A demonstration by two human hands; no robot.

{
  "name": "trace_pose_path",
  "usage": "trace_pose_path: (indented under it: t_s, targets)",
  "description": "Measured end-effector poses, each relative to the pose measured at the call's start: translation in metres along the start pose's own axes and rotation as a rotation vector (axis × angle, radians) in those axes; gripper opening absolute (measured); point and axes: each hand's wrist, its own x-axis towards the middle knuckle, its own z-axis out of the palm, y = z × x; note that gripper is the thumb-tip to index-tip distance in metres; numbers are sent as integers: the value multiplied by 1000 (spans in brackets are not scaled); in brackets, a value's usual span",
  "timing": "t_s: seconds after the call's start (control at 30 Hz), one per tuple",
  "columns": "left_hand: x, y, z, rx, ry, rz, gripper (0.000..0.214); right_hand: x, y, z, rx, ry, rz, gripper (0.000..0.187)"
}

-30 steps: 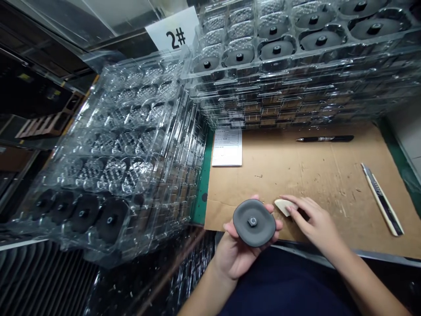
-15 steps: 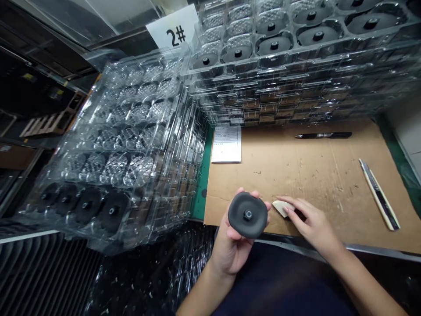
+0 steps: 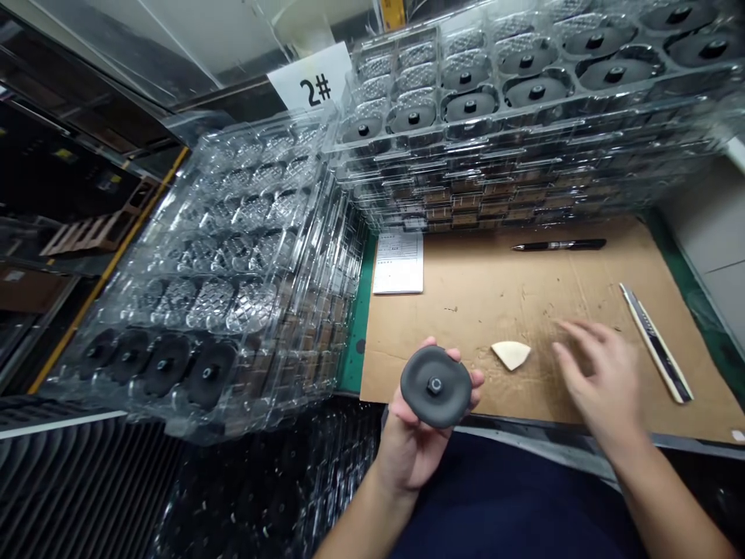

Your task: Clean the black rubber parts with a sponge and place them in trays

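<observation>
Lifted off the cream wedge (image 3: 511, 355), the right hand (image 3: 599, 380) now floats blurred over the cardboard sheet (image 3: 512, 310), fingers loosely spread. Stacked clear plastic trays (image 3: 524, 178) fill the upper right, with a second tray stack (image 3: 233, 256) at left. At the sheet's lower edge, the left hand (image 3: 414, 454) cradles a dark rubber disc (image 3: 451, 396), fingers curled behind its rim, its slightly oval long axis lying crosswise, its central nut (image 3: 434, 385) facing up. A utility knife (image 3: 656, 341) and pen (image 3: 559, 244) lie farther off.
</observation>
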Motion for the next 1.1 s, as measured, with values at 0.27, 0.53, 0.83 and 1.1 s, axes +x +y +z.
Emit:
trace_pose_path:
  t_s: [0.27,0.53,0.83,1.1]
  targets:
    - [3,1,-4,988,-196,467,97,14,64,-11,-315,171,287,42]
    - [17,-3,-14,1315,-240,806,114,16,65,-7,-239,170,303,41]
    - [18,8,-11,1390,-16,883,111,6,-19,-38,379,-254,309,37]
    - [23,19,-7,1498,87,1043,115,8,-97,-55,500,-397,-139,29]
